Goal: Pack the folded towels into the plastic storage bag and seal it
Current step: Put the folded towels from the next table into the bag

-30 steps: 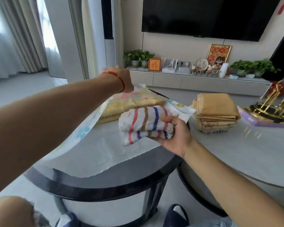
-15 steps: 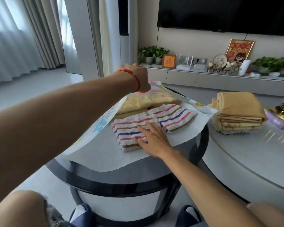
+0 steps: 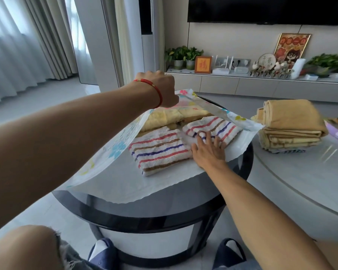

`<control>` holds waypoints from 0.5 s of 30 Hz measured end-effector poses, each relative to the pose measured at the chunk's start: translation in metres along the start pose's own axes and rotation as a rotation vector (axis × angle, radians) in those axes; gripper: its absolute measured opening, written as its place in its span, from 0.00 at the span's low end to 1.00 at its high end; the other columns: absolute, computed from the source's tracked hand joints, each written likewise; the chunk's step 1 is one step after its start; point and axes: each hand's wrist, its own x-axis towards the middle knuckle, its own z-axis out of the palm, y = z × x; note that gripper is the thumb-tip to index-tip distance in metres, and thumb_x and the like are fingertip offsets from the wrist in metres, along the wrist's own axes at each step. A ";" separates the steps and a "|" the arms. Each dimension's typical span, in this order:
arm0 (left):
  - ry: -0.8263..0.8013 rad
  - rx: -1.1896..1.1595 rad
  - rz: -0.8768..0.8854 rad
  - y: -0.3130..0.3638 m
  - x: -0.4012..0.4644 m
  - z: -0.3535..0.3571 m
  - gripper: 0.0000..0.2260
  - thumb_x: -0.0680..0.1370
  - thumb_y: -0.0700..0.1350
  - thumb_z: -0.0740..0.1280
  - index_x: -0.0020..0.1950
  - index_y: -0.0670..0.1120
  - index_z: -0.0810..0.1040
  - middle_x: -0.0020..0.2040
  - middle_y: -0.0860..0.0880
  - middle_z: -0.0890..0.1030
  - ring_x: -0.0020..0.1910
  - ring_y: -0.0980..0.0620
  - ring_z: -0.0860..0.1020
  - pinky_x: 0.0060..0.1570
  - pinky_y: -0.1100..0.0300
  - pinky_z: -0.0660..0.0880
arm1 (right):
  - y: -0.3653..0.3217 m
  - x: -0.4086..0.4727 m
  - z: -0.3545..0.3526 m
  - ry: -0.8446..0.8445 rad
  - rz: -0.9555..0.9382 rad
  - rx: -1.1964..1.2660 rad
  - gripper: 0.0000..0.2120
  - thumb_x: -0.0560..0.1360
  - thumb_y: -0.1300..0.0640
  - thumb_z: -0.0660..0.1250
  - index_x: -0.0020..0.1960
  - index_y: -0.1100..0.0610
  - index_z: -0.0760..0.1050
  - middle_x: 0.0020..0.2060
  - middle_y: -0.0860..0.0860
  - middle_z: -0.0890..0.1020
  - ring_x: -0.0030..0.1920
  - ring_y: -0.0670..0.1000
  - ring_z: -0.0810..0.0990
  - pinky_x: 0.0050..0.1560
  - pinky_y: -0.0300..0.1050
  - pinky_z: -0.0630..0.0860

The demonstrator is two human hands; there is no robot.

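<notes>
Beneath the raised left hand [image 3: 160,88], which gripped the upper sheet of the plastic storage bag [image 3: 113,151] and held its mouth lifted, lay a yellow towel [image 3: 170,116] and two striped towels. The right hand [image 3: 209,151], fingers straight and spread, pressed on the farther striped towel [image 3: 215,127], apparently to slide it deeper under the flap; the nearer striped towel [image 3: 160,152] lay just left of that hand on the bag's lower sheet. Lifting the flap presumably kept the opening clear for loading. Right of the pressing hand, a stack of tan towels [image 3: 291,123] waited on a pale adjoining table [image 3: 300,176]. The bag rested on a dark round table [image 3: 144,217]; beyond the hands stood a television cabinet [image 3: 242,84] and curtains [image 3: 27,45].
</notes>
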 end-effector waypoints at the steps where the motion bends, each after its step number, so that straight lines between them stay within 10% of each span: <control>1: -0.004 -0.004 -0.006 0.000 0.000 0.000 0.15 0.79 0.60 0.61 0.42 0.49 0.70 0.35 0.49 0.70 0.31 0.49 0.69 0.35 0.55 0.67 | -0.003 0.001 -0.001 -0.018 0.029 -0.012 0.29 0.84 0.38 0.42 0.83 0.45 0.48 0.84 0.56 0.45 0.81 0.68 0.47 0.79 0.69 0.47; 6: -0.013 0.010 -0.006 0.005 -0.002 0.001 0.19 0.79 0.60 0.60 0.36 0.49 0.65 0.35 0.49 0.70 0.30 0.50 0.69 0.34 0.56 0.66 | -0.021 -0.015 -0.023 0.092 -0.053 0.119 0.26 0.83 0.41 0.42 0.76 0.45 0.63 0.82 0.59 0.56 0.80 0.67 0.53 0.75 0.77 0.46; 10: -0.005 0.014 -0.003 0.007 -0.002 0.000 0.16 0.79 0.61 0.61 0.42 0.48 0.69 0.34 0.49 0.71 0.30 0.50 0.69 0.31 0.58 0.64 | -0.049 -0.048 -0.004 0.132 -0.587 0.061 0.28 0.82 0.36 0.41 0.80 0.39 0.55 0.84 0.52 0.54 0.82 0.61 0.51 0.76 0.74 0.45; 15: -0.015 0.020 -0.018 0.008 -0.008 -0.001 0.16 0.78 0.61 0.61 0.43 0.49 0.72 0.34 0.49 0.71 0.30 0.49 0.69 0.36 0.55 0.69 | -0.046 -0.042 -0.001 -0.025 -0.399 -0.023 0.29 0.84 0.36 0.39 0.83 0.41 0.45 0.84 0.53 0.46 0.83 0.64 0.42 0.80 0.68 0.40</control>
